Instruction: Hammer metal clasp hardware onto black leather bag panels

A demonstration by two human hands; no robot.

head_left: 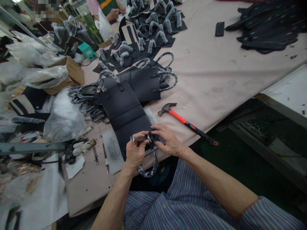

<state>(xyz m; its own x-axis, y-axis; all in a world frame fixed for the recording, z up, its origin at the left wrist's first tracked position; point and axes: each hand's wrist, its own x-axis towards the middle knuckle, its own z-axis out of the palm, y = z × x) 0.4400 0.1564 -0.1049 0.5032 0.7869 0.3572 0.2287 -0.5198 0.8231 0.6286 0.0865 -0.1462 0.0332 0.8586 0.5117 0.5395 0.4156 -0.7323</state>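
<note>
A black leather bag panel (127,108) with plastic-wrapped handles lies at the table's near edge. In the fingers of my left hand (136,150) is a short metal punch (139,139), tilted nearly flat over the panel's near end. My right hand (169,140) pinches the panel by the handle's base, close to the punch's tip. The fingers partly hide the spot between them. Below my hands, the near wrapped handle (150,172) loops over the table edge. Beneath the panel shows a pale, speckled slab (112,151). A claw hammer (184,121) with a red and black grip lies to the right.
More black bag panels (141,81) with wrapped handles lie just beyond. Farther back are many flat pieces (148,44) and a dark pile (266,28). Thin tools (105,156), plastic bags (64,116) and a cardboard box (72,75) stand left. A person's hands (116,12) show at the back.
</note>
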